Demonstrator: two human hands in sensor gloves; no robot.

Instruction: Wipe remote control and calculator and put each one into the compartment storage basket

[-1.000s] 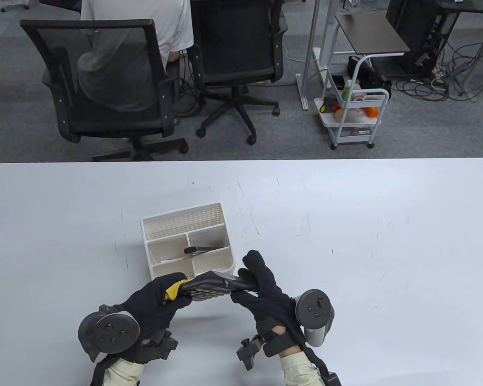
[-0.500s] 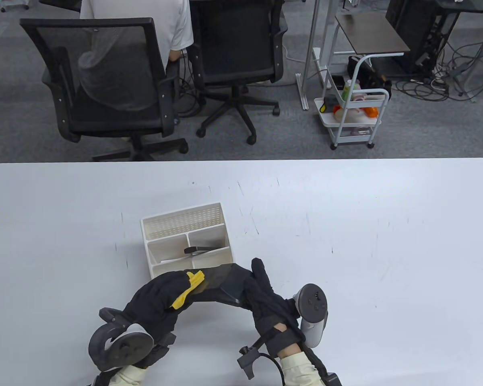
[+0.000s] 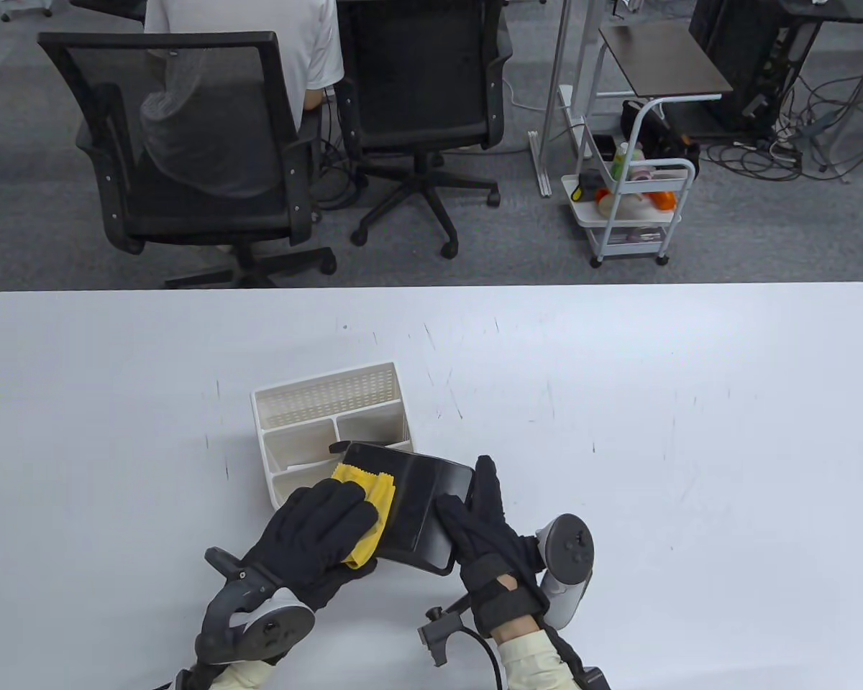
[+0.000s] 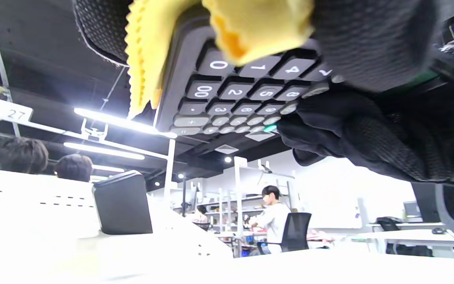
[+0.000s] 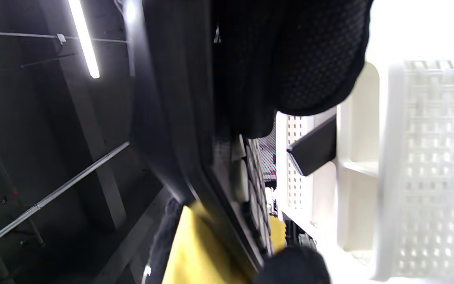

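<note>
A black calculator (image 3: 421, 507) hangs back side up just in front of the white compartment basket (image 3: 323, 402). My right hand (image 3: 469, 507) grips its right edge, thumb on top. My left hand (image 3: 331, 514) pinches a yellow cloth (image 3: 370, 503) over the calculator's left edge. From the left wrist view the calculator's keys (image 4: 235, 98) face down, with the yellow cloth (image 4: 258, 27) wrapped under them. The black remote (image 3: 339, 447) stands in a middle compartment, mostly hidden by the calculator; the remote (image 4: 122, 203) shows upright in the left wrist view and the remote (image 5: 313, 148) in the right wrist view.
The white table (image 3: 654, 431) stretches wide to the right and left of the basket. Beyond its far edge are office chairs (image 3: 187, 144), a seated person and a small white cart (image 3: 633, 208). In the right wrist view the basket (image 5: 416, 157) is close.
The calculator has been turned from keys up to back side up. My left hand with the cloth has moved onto its back, and my right hand has regripped the right edge.
</note>
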